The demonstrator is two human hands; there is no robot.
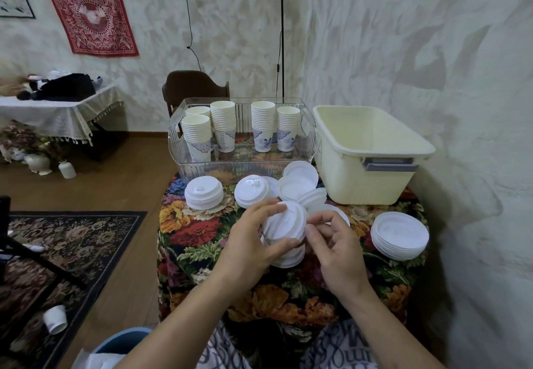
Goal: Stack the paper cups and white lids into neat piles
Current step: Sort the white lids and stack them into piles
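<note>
lids (284, 224) matt white plastic | cups (222, 121) paper | tablecloth (199, 233) woven cloth | bin (363, 178) smooth plastic

Five stacks of paper cups (240, 126), white with blue printed motifs, are standing upright inside a clear bin (184, 163) at the far side of the table. A tilted stack of white lids (285, 230) is being held above the tabletop, gripped by the left hand (251, 241) and pinched at its edge by the right hand (334, 247). Neat lid piles are lying at the left (204, 192) and at the right (399, 236), while loose lids (300, 184) are lying overlapped in a heap between them.
</note>
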